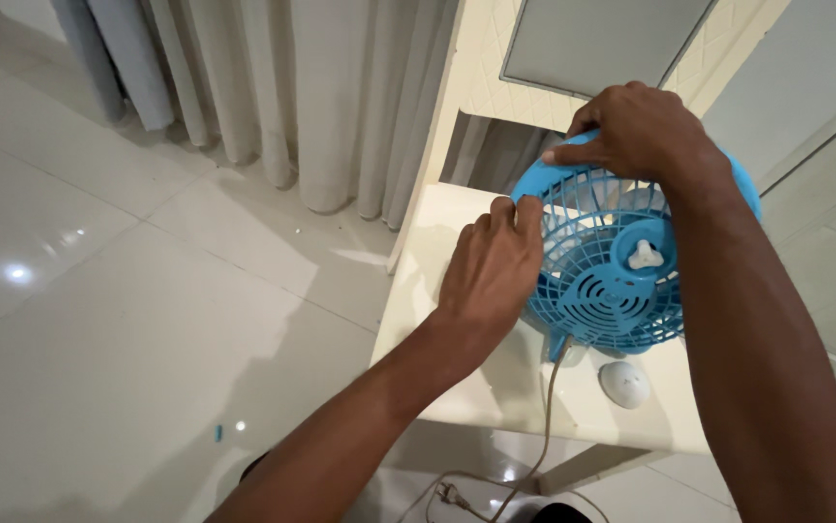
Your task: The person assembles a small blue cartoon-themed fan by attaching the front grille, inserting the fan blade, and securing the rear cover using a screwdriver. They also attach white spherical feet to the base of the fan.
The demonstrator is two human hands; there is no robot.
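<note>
Item: blue table fan [612, 281], rear grille facing the camera, standing on a cream worktop [457, 378].
Left hand [491, 271]: fingers [525, 213] curled on the left rim of the grille, gripping it.
Right hand [636, 131]: fingers closed over the top rim of the fan.
Cord: grey power cord [544, 416] running from the fan base down to the floor.
Nearby: white round cap [624, 384] on the worktop just below the fan; pale curtain [321, 87] behind.

fan [612, 261] on table [457, 387] | curtain [273, 87] behind-left | cord [534, 436] hanging before
</note>
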